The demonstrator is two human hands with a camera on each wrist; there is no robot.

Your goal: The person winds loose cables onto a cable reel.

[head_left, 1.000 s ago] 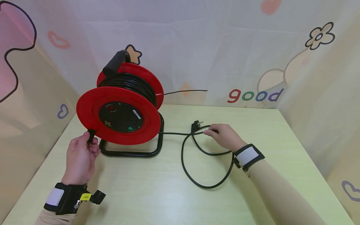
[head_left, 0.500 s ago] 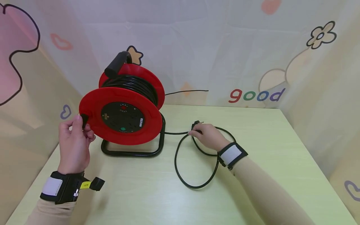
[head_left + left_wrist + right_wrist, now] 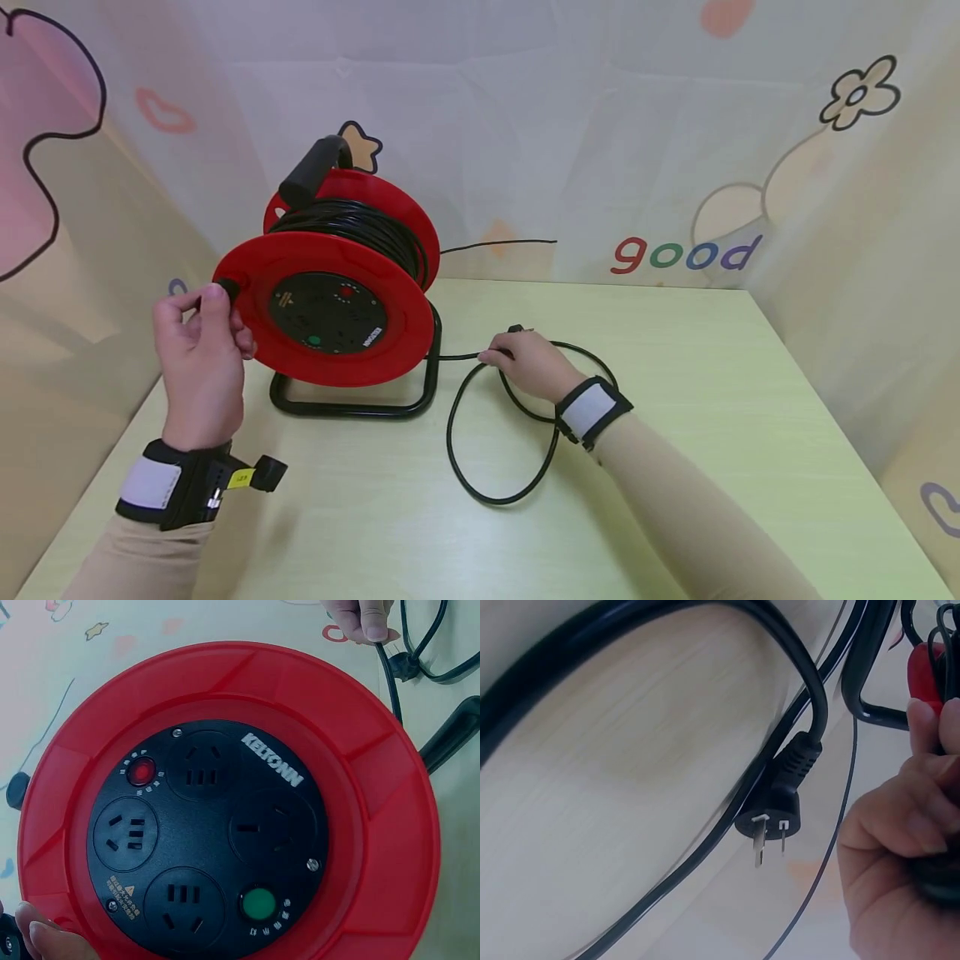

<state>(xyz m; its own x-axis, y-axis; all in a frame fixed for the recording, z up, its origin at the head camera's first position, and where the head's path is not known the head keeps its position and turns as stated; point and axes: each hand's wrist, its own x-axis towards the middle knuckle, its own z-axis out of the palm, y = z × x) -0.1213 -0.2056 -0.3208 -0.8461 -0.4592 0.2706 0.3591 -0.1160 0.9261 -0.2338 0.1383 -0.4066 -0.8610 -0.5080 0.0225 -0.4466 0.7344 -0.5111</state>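
Observation:
A red cable reel point(image 3: 408, 312) wound with black cable stands at the left of the table in the head view. My left hand point(image 3: 198, 358) pinches the small black crank knob point(image 3: 227, 288) at the left rim of its front disc. To the right of the reel, my right hand point(image 3: 528, 362) grips the black cable point(image 3: 459, 357) where it runs out from the reel. Beyond that hand the cable loop point(image 3: 450, 433) lies on the table. In the right wrist view the cable's plug point(image 3: 776, 799) shows its metal pins, apart from the fingers.
A black tube stand point(image 3: 352, 411) carries the reel, with a black carrying handle point(image 3: 318, 171) on top. Sockets, a red light and a green button sit on the black panel point(image 3: 202, 832). Printed curtains point(image 3: 510, 150) hang behind the pale table point(image 3: 360, 500) and at both sides.
My left hand has moved up with the knob, and the front disc has turned clockwise. My right hand has slid left toward the reel, the loop and plug shifting left with it.

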